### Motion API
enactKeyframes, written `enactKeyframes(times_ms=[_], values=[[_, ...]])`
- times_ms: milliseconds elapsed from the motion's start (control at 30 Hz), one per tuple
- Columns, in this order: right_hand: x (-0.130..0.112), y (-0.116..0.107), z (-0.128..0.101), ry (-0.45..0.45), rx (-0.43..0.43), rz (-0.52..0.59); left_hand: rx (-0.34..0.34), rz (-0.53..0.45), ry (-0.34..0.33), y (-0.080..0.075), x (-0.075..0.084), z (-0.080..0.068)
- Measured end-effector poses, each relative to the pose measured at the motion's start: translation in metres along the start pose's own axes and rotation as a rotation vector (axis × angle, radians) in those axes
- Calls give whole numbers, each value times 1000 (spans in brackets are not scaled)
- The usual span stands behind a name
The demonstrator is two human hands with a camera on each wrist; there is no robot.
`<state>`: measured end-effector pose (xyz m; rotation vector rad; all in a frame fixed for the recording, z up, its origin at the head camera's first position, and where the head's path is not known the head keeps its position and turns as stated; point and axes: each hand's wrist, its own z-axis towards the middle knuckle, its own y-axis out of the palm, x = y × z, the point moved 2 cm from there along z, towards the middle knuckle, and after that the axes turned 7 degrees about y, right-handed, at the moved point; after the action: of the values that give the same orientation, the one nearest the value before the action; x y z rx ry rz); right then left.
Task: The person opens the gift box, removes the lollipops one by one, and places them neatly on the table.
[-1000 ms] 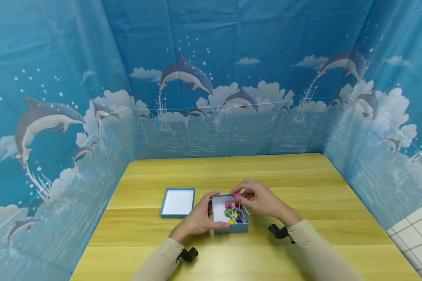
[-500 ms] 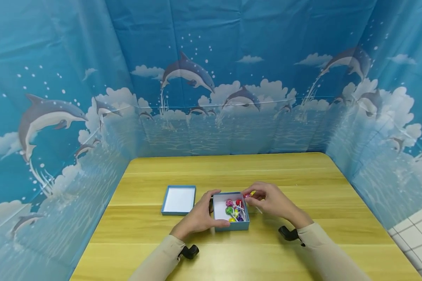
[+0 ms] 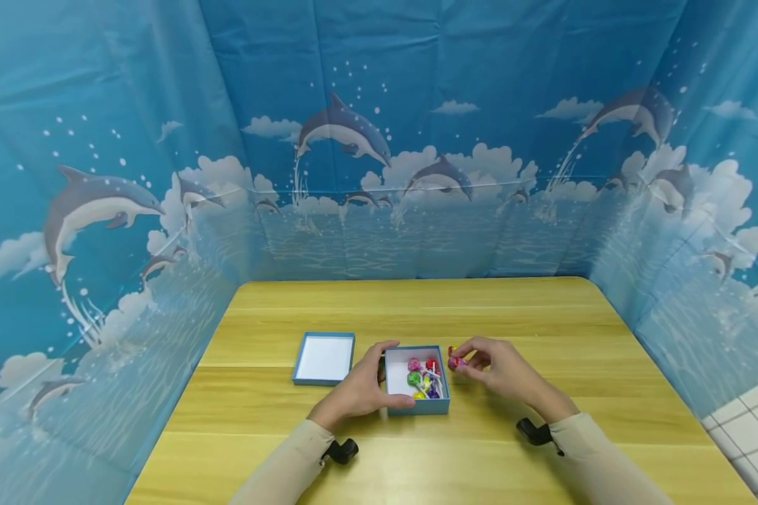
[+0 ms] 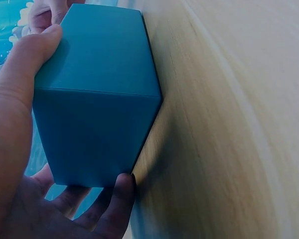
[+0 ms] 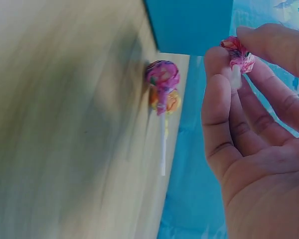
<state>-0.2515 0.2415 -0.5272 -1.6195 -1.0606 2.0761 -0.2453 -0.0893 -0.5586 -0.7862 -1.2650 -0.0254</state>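
lollipops fill the small blue box (image 3: 417,407) near the middle of the wooden table (image 3: 543,315). going left to right: an upturned blue lid (image 3: 324,358) with a white inside lies just left of the box, a little apart from it. next, the left hand (image 3: 360,393) grips the box, thumb along its far left edge and fingers curled round the near left corner; the left wrist view shows the box's blue wall clasped between thumb and fingers. inside the box sit lollipops (image 3: 422,374) in pink, green, red, yellow and purple wrappers. just right of the box, the right hand (image 3: 502,368) pinches a pink-wrapped lollipop (image 5: 237,54) between thumb and fingertips, held above the table. the right wrist view shows two more wrapped lollipops (image 5: 162,84) lying on the wood beside the box wall, one white stick visible
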Motion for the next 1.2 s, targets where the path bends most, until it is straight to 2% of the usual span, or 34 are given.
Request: enactKeyframes(times_ms=[300, 533, 700, 1200], values=[[4, 5, -4, -47, -2, -19, 9, -6, -8, 0, 1, -2], [8, 10, -2, -31, -18, -44, 12, -17, -6, 1, -1, -1], [11, 13, -1, -52, -22, -61, 9, -3, -2, 1, -1, -1], [10, 20, 1, -51, 2, -182, 16, -3, -5, 2, 0, -1]])
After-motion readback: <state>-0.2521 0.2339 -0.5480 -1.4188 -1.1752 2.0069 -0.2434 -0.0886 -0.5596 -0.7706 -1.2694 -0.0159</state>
